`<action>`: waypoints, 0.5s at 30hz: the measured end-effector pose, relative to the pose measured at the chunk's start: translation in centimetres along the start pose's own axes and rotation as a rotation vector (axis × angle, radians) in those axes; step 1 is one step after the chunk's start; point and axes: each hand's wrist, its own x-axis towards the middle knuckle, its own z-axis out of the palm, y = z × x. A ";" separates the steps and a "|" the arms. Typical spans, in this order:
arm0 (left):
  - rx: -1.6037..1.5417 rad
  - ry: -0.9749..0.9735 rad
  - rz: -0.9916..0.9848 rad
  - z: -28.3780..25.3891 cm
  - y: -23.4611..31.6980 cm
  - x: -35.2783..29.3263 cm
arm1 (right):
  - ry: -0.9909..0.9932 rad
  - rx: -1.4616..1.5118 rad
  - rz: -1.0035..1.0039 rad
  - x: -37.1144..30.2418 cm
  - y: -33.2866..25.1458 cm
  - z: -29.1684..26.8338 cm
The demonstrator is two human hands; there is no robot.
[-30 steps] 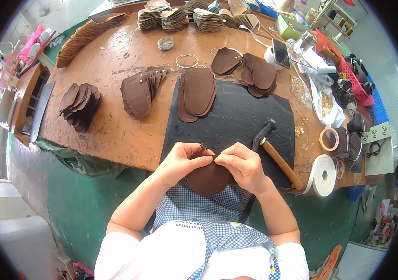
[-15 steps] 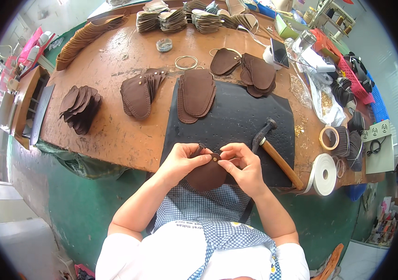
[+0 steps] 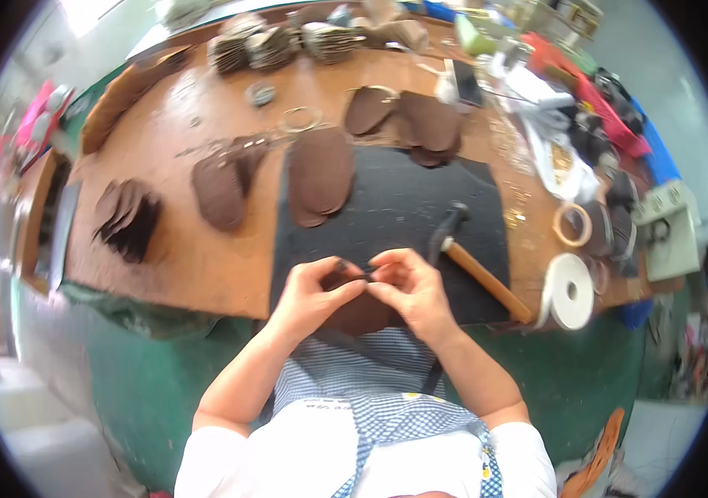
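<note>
A rounded piece of dark brown leather (image 3: pixel 360 316) hangs between my hands at the table's near edge, over the apron. My left hand (image 3: pixel 314 292) is closed on its upper left edge, with a small dark thing (image 3: pixel 341 266) showing by the fingers, too blurred to name. From the other side my right hand (image 3: pixel 414 295) pinches the top of the same piece, its fingertips almost meeting the left ones. Fingers cover the leather's top edge. Just right of my right hand, a hammer (image 3: pixel 487 280) with a wooden handle lies on the black mat (image 3: pixel 387 195).
Stacked brown leather pieces (image 3: pixel 321 170) lie beyond my hands, with another pile (image 3: pixel 127 220) at left. A white tape roll (image 3: pixel 571 292), a tan tape ring (image 3: pixel 571 225) and a pink basket (image 3: pixel 617 116) stand at right. Grey-brown bundles (image 3: pixel 333 41) line the far edge.
My fingertips have come closer together at the leather's top, covering the brass-coloured stud that showed there. The whole view has shifted and blurred.
</note>
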 end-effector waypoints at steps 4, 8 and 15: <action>0.093 0.113 0.044 0.3 -0.3 -0.2 | -0.016 -0.027 -0.026 0.4 0.5 0.5; 0.112 0.140 0.047 0.7 0.2 -0.4 | 0.017 -0.084 -0.136 -0.2 0.7 0.8; 0.387 0.210 0.380 0.3 3.0 0.5 | 0.032 -0.499 -0.430 0.0 -3.8 -4.5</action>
